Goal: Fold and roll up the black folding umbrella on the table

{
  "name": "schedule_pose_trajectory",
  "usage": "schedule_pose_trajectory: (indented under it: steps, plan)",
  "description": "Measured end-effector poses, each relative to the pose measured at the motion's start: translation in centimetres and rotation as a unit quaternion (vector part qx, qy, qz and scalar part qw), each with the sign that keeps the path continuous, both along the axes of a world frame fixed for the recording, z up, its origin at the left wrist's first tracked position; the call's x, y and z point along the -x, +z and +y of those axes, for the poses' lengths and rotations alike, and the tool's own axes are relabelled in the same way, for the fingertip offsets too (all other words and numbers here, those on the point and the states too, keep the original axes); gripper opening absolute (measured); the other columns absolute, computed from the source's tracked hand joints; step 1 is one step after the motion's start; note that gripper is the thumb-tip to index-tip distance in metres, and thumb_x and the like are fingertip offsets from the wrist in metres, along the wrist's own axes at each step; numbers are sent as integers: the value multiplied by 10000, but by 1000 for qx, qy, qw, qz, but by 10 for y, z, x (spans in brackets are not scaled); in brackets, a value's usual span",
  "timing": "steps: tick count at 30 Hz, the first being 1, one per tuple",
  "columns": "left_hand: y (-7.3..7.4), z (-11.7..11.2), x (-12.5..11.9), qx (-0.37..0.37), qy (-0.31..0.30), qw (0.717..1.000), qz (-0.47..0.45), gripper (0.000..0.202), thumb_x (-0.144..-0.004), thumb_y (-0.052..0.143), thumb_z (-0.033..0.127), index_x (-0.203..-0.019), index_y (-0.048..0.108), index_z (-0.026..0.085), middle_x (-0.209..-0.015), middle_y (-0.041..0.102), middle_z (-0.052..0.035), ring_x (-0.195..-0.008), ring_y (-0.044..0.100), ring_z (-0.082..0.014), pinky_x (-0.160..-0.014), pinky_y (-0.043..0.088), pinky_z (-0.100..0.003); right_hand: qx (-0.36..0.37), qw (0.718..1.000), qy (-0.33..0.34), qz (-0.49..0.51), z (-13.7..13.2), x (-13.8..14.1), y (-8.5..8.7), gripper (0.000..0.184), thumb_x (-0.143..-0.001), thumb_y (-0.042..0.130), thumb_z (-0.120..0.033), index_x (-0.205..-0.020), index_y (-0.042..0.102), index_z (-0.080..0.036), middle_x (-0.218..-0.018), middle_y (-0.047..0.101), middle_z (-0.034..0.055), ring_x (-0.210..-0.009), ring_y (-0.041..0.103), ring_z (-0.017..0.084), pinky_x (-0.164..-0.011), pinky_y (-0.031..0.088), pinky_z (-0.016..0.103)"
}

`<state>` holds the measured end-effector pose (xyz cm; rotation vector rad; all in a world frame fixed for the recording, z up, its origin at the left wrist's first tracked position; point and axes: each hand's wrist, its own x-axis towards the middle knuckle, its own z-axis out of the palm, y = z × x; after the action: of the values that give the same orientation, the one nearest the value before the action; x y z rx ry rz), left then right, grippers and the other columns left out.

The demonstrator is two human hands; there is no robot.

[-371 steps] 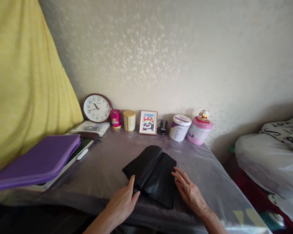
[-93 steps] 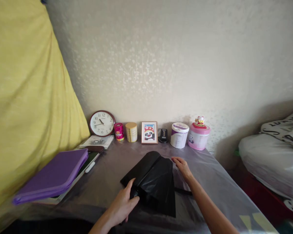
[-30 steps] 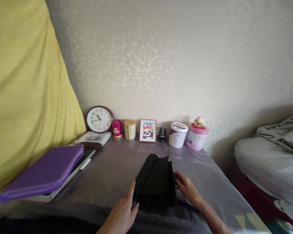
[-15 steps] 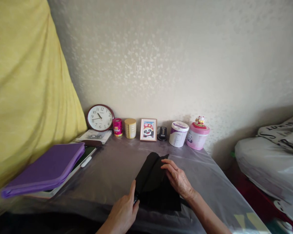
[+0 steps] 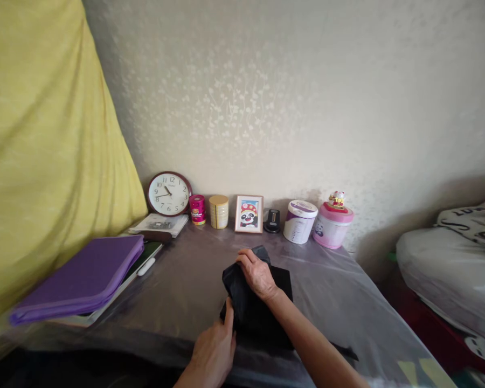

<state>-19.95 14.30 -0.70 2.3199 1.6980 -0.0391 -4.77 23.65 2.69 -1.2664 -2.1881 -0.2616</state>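
A black folding umbrella (image 5: 262,323), collapsed with its fabric loose and creased, lies low over the near middle of the table. My left hand (image 5: 216,345) is closed around its lower left end, index finger stretched along the fabric; the part inside that grip is hidden. Across the upper folds, my right hand (image 5: 257,274) has its fingers bent over the cloth and pressed onto it. A flat flap of the fabric spreads to the right beneath my right wrist. From under the right forearm, a thin black strap (image 5: 347,352) sticks out on the table.
A purple folder (image 5: 81,275) lies on books at left, near a white marker-like object (image 5: 146,267). Along the wall stand a clock (image 5: 170,194), a pink tin (image 5: 198,210), a yellow-lidded jar (image 5: 219,212), a panda picture (image 5: 249,214) and two tubs (image 5: 300,222).
My right hand has moved left from the right part of the fabric to its upper left folds, bringing cloth over with it. The strap at lower right now shows more.
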Motion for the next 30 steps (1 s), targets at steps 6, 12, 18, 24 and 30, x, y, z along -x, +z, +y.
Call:
schedule_pose_trajectory:
  steps: [6, 12, 18, 24, 30]
  plan:
    - [3, -1, -4, -6, 4, 1000, 18, 573, -853, 301, 152, -1393, 109, 143, -971, 615, -136, -809, 631, -213, -659, 438, -274, 19, 996, -13, -89, 4, 9, -13, 182, -886, 390, -148, -976, 535, -211, -1136, 523, 50, -906, 562, 129, -777, 471, 217]
    - [4, -3, 3, -9, 4, 998, -57, 573, -858, 298, 198, -1393, 99, 139, -1156, 546, -142, -886, 605, -177, -746, 423, -250, 37, 991, -21, -129, 8, 11, -14, 199, -895, 361, -148, -977, 533, -202, -1162, 503, 63, -950, 544, 140, -738, 480, 217]
    - [3, -2, 9, -21, -37, 997, -57, 698, -837, 329, 185, -1376, -106, 271, -1028, 581, -75, -792, 608, -148, -682, 416, -232, 29, 989, -19, -141, 11, 13, -16, 186, -890, 369, -141, -960, 532, -195, -1159, 502, 63, -917, 555, 135, -689, 483, 201]
    - [-2, 0, 7, -46, -68, 996, -20, 676, -828, 327, 161, -1378, -33, 318, -978, 579, -86, -763, 614, -179, -646, 425, -267, 20, 994, -12, -107, 8, 15, -12, 193, -894, 372, -172, -1006, 527, -205, -1165, 510, 69, -893, 571, 132, -690, 485, 211]
    - [-3, -3, 6, -54, -60, 997, -11, 693, -814, 331, 122, -1384, -26, 286, -980, 579, -95, -752, 620, -189, -638, 427, -270, -3, 1000, 20, -8, -31, 5, -20, 230, -901, 365, -201, -1060, 531, -201, -1142, 535, 71, -1001, 533, 149, -873, 441, 289]
